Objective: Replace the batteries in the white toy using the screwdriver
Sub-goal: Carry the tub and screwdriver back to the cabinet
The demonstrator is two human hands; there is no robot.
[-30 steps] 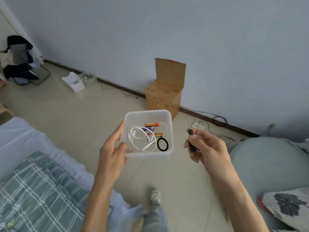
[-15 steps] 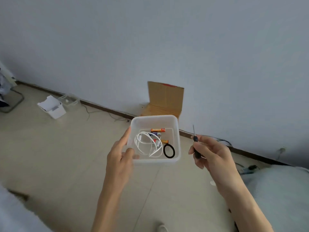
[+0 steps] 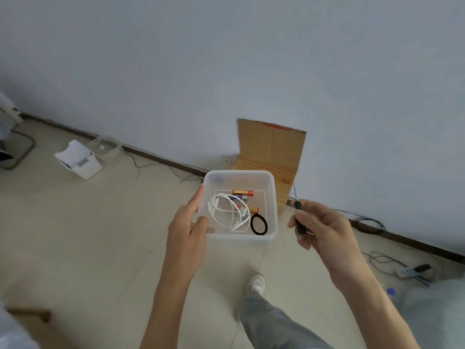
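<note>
My left hand [image 3: 187, 229] grips the near left corner of a clear plastic tub [image 3: 271, 197], held up in the air. Inside lie an orange battery [image 3: 243, 192], a second orange battery [image 3: 253, 210], a dark-labelled battery [image 3: 240, 197], a coiled white cable [image 3: 227, 212] and a black ring [image 3: 259, 224]. My right hand [image 3: 319, 227] is closed around a small black-handled screwdriver [image 3: 299, 217], its thin shaft pointing up, just right of the tub. No white toy is in view.
A cardboard box [image 3: 271, 149] stands against the wall behind the tub. A white bin [image 3: 79, 159] and a clear container [image 3: 105, 147] sit on the floor at left. Cables and a power strip [image 3: 407, 272] lie at right. My leg and shoe [image 3: 256, 283] are below.
The view has swung away from the bed and cushions toward the wall. My foot steps forward. Both hands keep the tub and the screwdriver in the same grip.
</note>
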